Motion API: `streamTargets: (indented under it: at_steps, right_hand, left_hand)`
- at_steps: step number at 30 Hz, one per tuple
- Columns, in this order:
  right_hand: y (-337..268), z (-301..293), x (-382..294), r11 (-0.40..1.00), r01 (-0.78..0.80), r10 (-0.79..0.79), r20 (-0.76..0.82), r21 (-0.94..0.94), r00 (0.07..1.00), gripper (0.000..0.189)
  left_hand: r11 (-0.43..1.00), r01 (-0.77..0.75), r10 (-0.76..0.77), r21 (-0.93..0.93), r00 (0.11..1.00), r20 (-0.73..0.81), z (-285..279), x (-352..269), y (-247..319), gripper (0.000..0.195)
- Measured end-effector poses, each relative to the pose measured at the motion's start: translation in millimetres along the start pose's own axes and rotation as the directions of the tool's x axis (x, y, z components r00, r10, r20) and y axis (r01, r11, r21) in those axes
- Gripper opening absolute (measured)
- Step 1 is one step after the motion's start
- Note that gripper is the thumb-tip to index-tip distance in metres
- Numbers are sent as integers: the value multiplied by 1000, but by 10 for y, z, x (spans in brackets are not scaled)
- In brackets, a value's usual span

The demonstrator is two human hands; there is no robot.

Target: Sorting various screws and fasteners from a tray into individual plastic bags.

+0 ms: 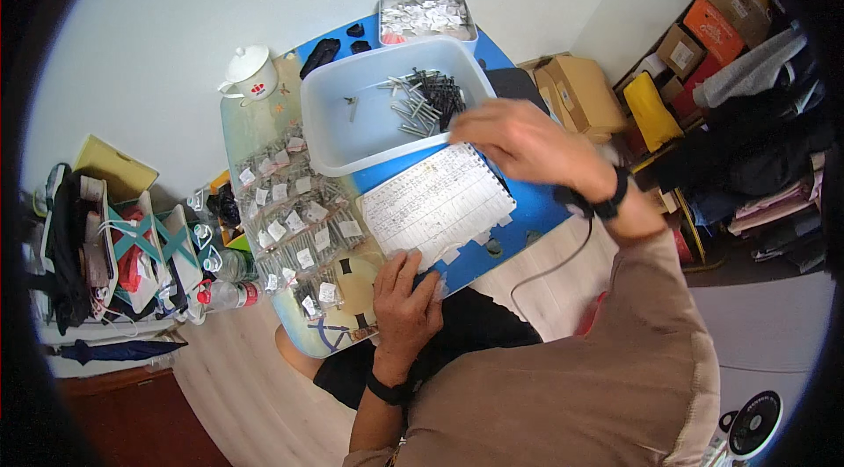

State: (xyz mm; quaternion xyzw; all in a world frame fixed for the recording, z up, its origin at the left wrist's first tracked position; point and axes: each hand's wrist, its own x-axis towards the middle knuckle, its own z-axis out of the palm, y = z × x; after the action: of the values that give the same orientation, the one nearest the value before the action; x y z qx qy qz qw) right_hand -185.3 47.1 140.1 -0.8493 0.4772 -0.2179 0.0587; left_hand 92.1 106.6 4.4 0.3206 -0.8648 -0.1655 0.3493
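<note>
My right hand (511, 137), blurred, is over the near right rim of a translucent plastic tub (330, 130); its fingertips are partly hidden. Inside the tub, black screws (438, 94) and silver screws (417, 112) form a heap on the right, with a few silver ones apart on the left. My left hand (405, 309) rests at the near edge of a spiral notebook with handwriting (435, 203), by a bit of clear plastic; whether it grips anything is unclear. Several clear bags of metal pieces with white labels (303, 216) cover the table's left part.
A lidded white enamel mug (250, 74) and a tin of white paper slips (425, 17) stand at the table's back. Cardboard boxes (580, 94) are to the right. Bottles (227, 294) and crowded holders (138, 249) stand left of the table (316, 351). A cable (560, 262) hangs at right.
</note>
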Motion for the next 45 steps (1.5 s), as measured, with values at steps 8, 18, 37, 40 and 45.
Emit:
streamTargets:
  at_steps: [8,18,37,40,45]
  right_hand:
    - [870,820,1578,976,214,-217,329,44,919,46]
    - [1177,548,1191,952,300,-275,591,58,759,38]
    - [1259,422,1136,958,281,-273,450,51,850,33]
    - [1325,570,1221,911,397,-333,371,-111,867,36]
    - [1520,426,1191,939,283,-110,610,-194,785,45]
  left_hand:
    - [998,41,-41,-40,999,-7,13,-28,1,24]
    - [995,95,-94,-29,995,40,-14,9,-9,23]
    - [991,122,-118,-63,991,57,-15,38,-36,26]
    - [990,122,-119,-72,992,47,3,19,-51,25]
    - [990,115,-110,-80,992,55,-21,51,-43,24]
